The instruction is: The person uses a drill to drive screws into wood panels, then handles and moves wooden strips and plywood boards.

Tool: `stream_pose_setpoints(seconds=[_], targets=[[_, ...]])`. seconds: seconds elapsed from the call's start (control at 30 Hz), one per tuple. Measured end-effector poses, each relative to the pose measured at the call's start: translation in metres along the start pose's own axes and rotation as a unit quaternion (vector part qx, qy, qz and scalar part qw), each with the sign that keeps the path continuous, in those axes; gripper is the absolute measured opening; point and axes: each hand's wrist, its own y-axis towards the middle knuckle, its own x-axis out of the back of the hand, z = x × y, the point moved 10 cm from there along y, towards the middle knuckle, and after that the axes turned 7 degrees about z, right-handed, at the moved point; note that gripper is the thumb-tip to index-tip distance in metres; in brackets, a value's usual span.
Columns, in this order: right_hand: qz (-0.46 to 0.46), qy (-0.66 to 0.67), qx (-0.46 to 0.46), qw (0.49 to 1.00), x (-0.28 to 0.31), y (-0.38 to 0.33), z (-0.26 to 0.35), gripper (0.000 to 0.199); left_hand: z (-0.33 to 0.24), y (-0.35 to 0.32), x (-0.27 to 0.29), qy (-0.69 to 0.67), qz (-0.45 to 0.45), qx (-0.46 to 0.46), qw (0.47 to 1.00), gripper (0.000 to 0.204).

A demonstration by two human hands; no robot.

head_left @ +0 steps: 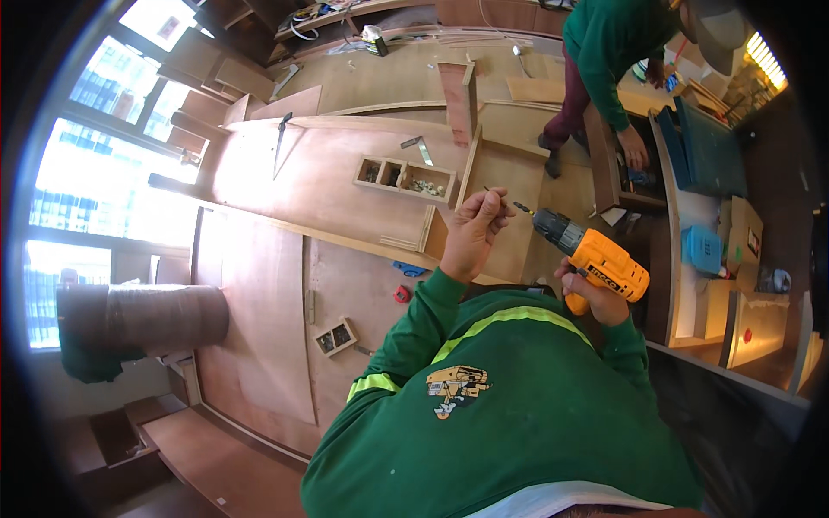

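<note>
Looking down from the head cam: right grip (598,293) is wrapped around the handle of a chunky orange drill (609,263), hard plastic shell, ridged dark chuck, skinny bit. It's up in front of the green sweatshirt (527,388), bit pointing just beside the left grip (484,226), where fingertips pinch some small dark piece (487,189), too tiny to identify. Handle hides part of the right fingers. Beyond: smooth reddish plywood desk (302,186), rectangular wooden box (404,193) with compartments, contents mostly unreadable. Co-worker (617,60) is cut off up top; window glare washes out the left.
</note>
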Motion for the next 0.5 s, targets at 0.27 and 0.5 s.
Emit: stream_pose_setpoints(seconds=[0.27,0.5], targets=[[0.021,-0.002,0.0,1.0,-0.006,0.009,0.004,0.027,0.0,0.004,0.002,-0.176,-0.038,-0.042,0.983,0.026],[0.022,-0.003,0.0,1.0,0.0,0.014,-0.004,0.031,0.013,0.003,-0.009,-0.221,-0.048,-0.02,0.974,0.025]])
